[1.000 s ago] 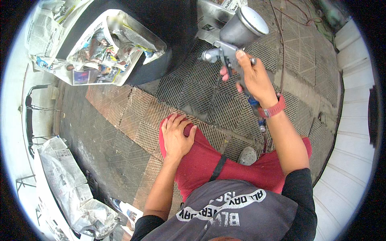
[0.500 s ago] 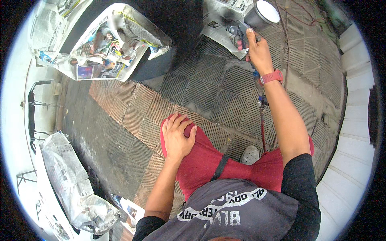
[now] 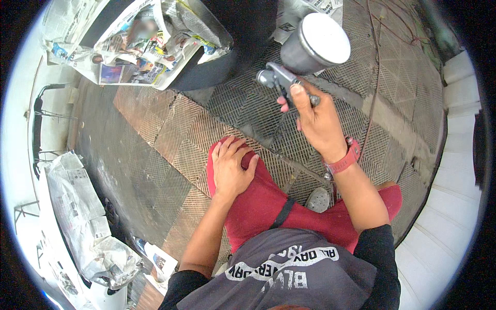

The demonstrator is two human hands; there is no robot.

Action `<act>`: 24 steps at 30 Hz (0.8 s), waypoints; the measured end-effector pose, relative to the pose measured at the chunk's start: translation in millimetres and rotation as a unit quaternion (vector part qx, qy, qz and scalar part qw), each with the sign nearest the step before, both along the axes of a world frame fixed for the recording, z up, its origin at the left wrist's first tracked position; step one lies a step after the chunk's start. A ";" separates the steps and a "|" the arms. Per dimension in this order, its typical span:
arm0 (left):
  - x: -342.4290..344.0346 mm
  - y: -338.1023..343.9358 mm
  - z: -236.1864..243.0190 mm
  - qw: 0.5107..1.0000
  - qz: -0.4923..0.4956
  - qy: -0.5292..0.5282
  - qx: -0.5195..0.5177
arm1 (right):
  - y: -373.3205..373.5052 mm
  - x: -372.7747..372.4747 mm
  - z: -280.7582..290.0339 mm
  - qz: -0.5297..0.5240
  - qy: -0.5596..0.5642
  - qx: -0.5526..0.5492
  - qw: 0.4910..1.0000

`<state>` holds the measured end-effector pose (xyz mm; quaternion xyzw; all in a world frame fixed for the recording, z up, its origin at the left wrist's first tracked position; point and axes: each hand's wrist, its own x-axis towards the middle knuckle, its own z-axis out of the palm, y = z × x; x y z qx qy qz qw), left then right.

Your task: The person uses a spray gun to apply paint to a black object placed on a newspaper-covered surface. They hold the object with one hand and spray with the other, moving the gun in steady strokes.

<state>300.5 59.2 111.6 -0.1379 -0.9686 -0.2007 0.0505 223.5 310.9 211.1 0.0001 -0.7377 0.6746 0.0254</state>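
My right hand (image 3: 321, 121), with a red watch on its wrist, is wrapped around a spray gun (image 3: 283, 81). A grey paint cup (image 3: 299, 54) with a white top sits on the gun, tilted to the right. The gun's round metal front points to the left, above the floor mats. My left hand (image 3: 231, 168) lies on my raised knee in red trousers (image 3: 258, 201), its fingers stretched out over the cloth and holding nothing.
A dark panel (image 3: 206, 77) masked with newspaper (image 3: 129, 64) stands at the far left. Another papered white part (image 3: 82, 206) is at the near left. Ribbed mats (image 3: 175, 134) cover the floor. A thin hose (image 3: 376, 62) runs along the right, beside a white ribbed wall (image 3: 439, 227).
My right hand has drawn the spray gun and its cup nearer and to the left, away from the newspaper at the top. My left hand stays on the knee.
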 end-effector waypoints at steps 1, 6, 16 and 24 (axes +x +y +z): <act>0.2 -0.2 -0.6 1.000 0.000 0.001 0.000 | -4.4 1.9 -1.1 0.008 0.008 0.001 1.000; 1.3 -2.3 -0.9 1.000 0.009 0.000 0.004 | -9.2 -3.9 8.2 -0.010 0.031 0.035 0.999; 0.0 -12.6 -6.3 1.000 0.009 -0.017 0.023 | -39.3 -4.0 10.8 -0.043 0.016 0.136 0.990; 3.3 -22.4 -2.4 0.998 0.009 -0.025 0.062 | -108.1 1.3 -52.9 0.004 0.045 0.126 0.991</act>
